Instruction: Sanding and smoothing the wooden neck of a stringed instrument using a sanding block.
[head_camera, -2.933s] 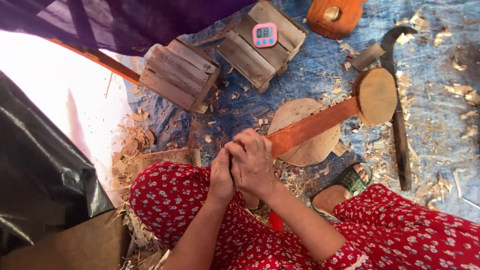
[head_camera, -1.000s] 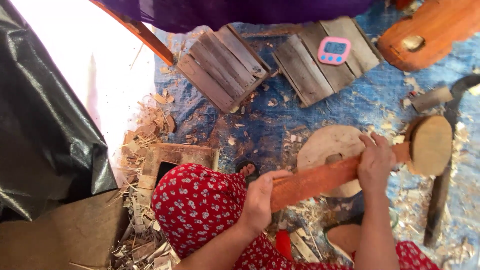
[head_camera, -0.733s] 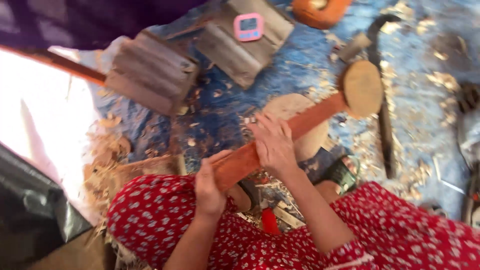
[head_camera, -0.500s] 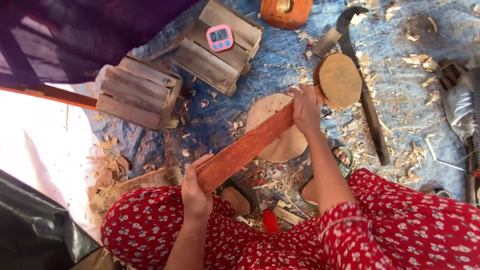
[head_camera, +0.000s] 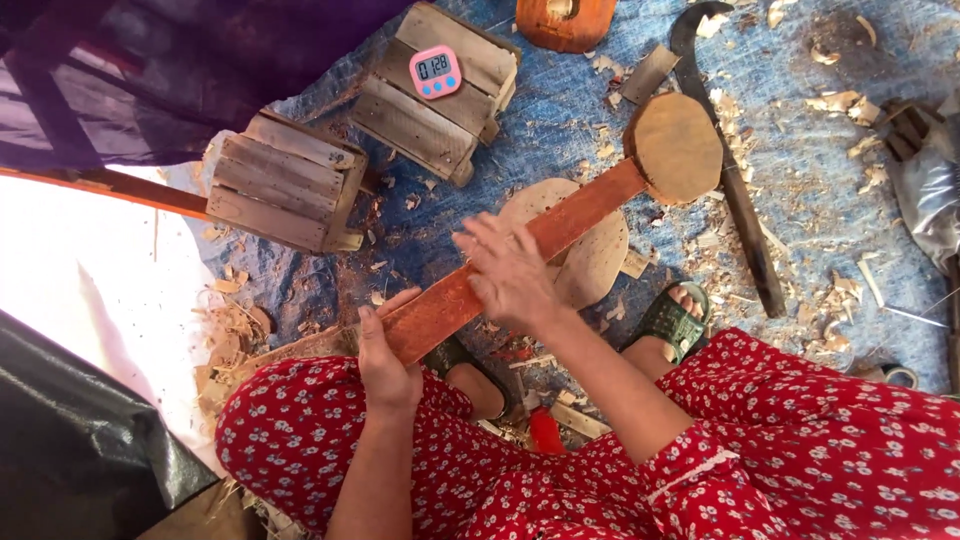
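**Q:** Head view, looking down: what are your hands doing?

**Me:** Head view shows me seated on the ground in red flowered clothes. Across my lap I hold a long reddish wooden piece (head_camera: 520, 265), a flat neck that ends in a round disc at the far upper right. My left hand (head_camera: 385, 355) is wrapped around the near end of it, thumb on top, fingers curled under. My right hand (head_camera: 510, 270) lies on the middle of the neck with fingers spread wide and flat, pressing on the upper face, not gripping.

**Q:** Where does the piece sit?

**Me:** It runs diagonally from my left knee up toward the disc, passing over a pale round wooden block (head_camera: 590, 250) on the blue tarp (head_camera: 800, 160).

**Q:** What lies around you?

**Me:** Two small slatted wooden crates (head_camera: 285, 185) stand beyond my left hand; the farther one carries a pink digital timer (head_camera: 436, 72). A curved dark blade with a long handle (head_camera: 735, 180) lies just beside the disc. Wood shavings (head_camera: 840, 100) are scattered over the tarp. My foot in a green sandal (head_camera: 672, 322) shows below my right forearm.
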